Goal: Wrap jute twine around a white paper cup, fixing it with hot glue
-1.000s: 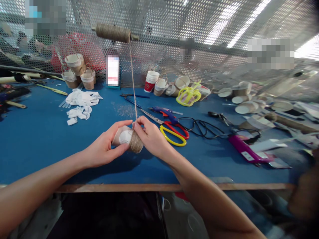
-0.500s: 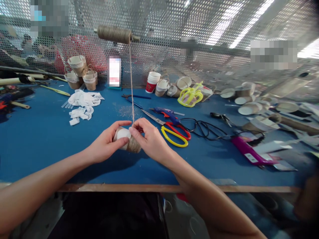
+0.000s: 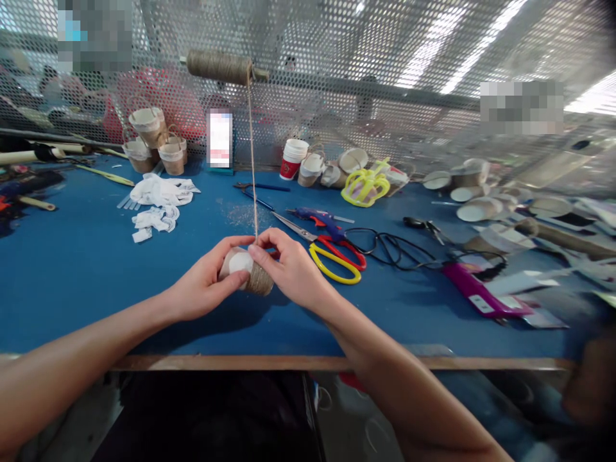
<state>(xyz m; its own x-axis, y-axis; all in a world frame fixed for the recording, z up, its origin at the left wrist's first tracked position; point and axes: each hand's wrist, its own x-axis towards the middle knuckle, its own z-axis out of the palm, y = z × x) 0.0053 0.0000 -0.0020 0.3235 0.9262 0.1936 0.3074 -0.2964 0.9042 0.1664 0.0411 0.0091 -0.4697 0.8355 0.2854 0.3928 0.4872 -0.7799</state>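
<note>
A small paper cup [image 3: 260,280], partly wound with brown twine, lies on its side between my hands above the blue table. My left hand [image 3: 212,276] grips its pale, unwound end, thumb on the white part. Around the twine-covered end, my right hand [image 3: 283,260] is closed, its thumb and fingers pinching close to where the twine [image 3: 253,160] meets the cup. That strand runs taut up to a twine spool [image 3: 219,67] on a rod at the mesh screen.
Red-and-yellow scissors [image 3: 337,260], a blue glue gun [image 3: 320,218] and pliers [image 3: 255,196] lie beyond my right hand. White scraps [image 3: 161,192] and twine-handled cups [image 3: 173,157] stand at left. A phone [image 3: 219,140], yellow crown-shaped item [image 3: 366,186] and purple device [image 3: 481,295] are also there.
The cup has turned slightly between my hands, and my left fingers have shifted closer round it. The whole view has drifted slightly.
</note>
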